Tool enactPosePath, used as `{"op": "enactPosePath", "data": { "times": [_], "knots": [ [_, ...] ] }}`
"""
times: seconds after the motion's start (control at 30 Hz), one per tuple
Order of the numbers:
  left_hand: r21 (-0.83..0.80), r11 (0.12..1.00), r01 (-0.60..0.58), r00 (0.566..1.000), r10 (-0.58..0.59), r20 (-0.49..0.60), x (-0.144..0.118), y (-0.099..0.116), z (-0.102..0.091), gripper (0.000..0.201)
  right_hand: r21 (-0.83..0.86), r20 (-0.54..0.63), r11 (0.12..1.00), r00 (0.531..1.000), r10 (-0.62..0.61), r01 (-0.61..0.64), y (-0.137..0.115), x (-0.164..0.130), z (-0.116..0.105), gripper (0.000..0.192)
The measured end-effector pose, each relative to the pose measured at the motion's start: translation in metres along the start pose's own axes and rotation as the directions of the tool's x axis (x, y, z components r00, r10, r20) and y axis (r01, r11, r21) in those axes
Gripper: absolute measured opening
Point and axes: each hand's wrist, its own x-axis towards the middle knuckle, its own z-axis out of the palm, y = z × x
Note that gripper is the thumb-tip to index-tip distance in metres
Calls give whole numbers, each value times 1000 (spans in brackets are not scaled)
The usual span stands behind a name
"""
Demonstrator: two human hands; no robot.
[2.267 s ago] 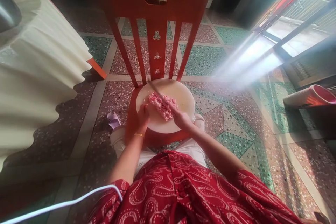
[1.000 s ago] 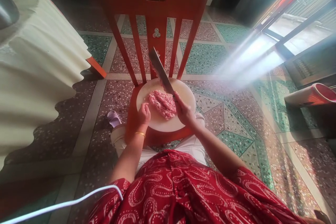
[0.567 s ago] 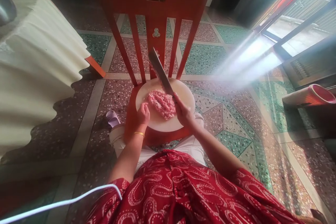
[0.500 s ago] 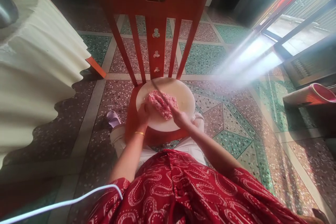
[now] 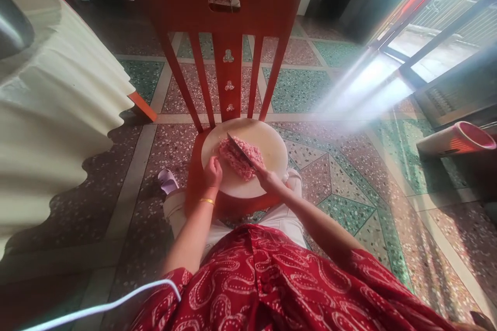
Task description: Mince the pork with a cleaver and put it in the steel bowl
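Note:
A round white cutting board (image 5: 269,147) lies on the seat of a red wooden chair (image 5: 225,26). A heap of pink minced meat (image 5: 237,162) sits on the board. My right hand (image 5: 268,181) grips the handle of a cleaver (image 5: 239,149), whose blade rests low across the top of the meat. My left hand (image 5: 213,171), with a gold bangle at the wrist, holds the board's left edge with curled fingers.
A cream pleated tablecloth (image 5: 54,114) hangs at the left. A lilac slipper (image 5: 167,180) lies on the terrazzo floor beside the chair. A red and white tub (image 5: 458,139) lies at the right near a sunlit window. A white cable (image 5: 97,305) crosses bottom left.
The cleaver was raised high one second ago, came down onto the meat half a second ago, and now lies on the meat again. My left hand stayed at the board's edge.

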Motion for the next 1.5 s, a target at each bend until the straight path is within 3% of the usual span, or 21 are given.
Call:
{"op": "enactPosePath", "data": {
  "times": [0.07, 0.17, 0.27, 0.33, 0.4, 0.47, 0.6, 0.7, 0.83, 0.9, 1.03, 1.13, 1.27, 1.33, 1.4, 1.5],
  "knots": [
    [-7, 1000, -7, 1000, 7, 10, 0, 0, 0, 29, 16, -8, 1000, 1000, 26, -26, -3, -4, -13, 47],
    [-26, 999, -28, 1000, 28, -4, 1, -3, 3, 30, 81, -143, 996, 989, -27, 39, -21, -9, -38, 50],
    [-22, 999, -31, 999, 31, -16, 2, -7, 6, 30, 104, -285, 987, 955, -85, 119, -21, -12, -35, 52],
    [-9, 1000, -27, 999, 27, -18, 2, -7, 5, 30, 95, -225, 992, 973, -57, 81, -7, -16, -18, 49],
    [8, 1000, -11, 1000, 11, -19, 2, -5, 3, 30, 73, -83, 997, 996, 36, -30, 8, -21, -2, 45],
    [19, 1000, 3, 1000, -3, -6, 1, -3, 1, 29, 71, -26, 994, 996, 87, -85, 14, -26, 0, 44],
    [3, 1000, -7, 1000, 7, -7, 1, 1, 1, 31, 115, -192, 991, 981, -41, 64, -6, -28, -24, 47],
    [-4, 1000, -7, 1000, 7, -23, 2, 1, 3, 32, 76, -269, 993, 961, -64, 88, -12, -28, -24, 50],
    [14, 1000, 12, 1000, -11, -16, 2, -1, 2, 29, 21, -46, 999, 998, 38, -37, 8, -31, -2, 46],
    [7, 1000, -4, 1000, 4, -5, 2, -2, 2, 29, 33, 0, 998, 999, 44, -44, 11, -31, -6, 45],
    [1, 999, -33, 999, 33, -29, 2, -3, 4, 30, 102, -193, 995, 981, 9, 11, -6, -23, -35, 50],
    [-1, 1000, -22, 999, 22, -35, 2, -3, 6, 29, 119, -303, 992, 953, 8, 30, -8, -12, -34, 53],
    [3, 1000, -1, 1000, 1, -15, 2, -1, 3, 27, 47, -126, 993, 986, 109, -104, 12, -4, -12, 46],
    [11, 1000, 0, 1000, 0, -8, 2, 0, 2, 27, 27, -45, 984, 983, 179, -178, 13, -5, -15, 44],
    [6, 1000, -10, 1000, 10, -4, 2, 2, 1, 27, 60, -72, 988, 987, 145, -141, 3, -8, -27, 46],
    [-7, 1000, 7, 1000, -7, -16, 2, 3, 2, 28, 106, -212, 994, 977, 14, 9, -15, -8, -42, 52]
  ]
}}
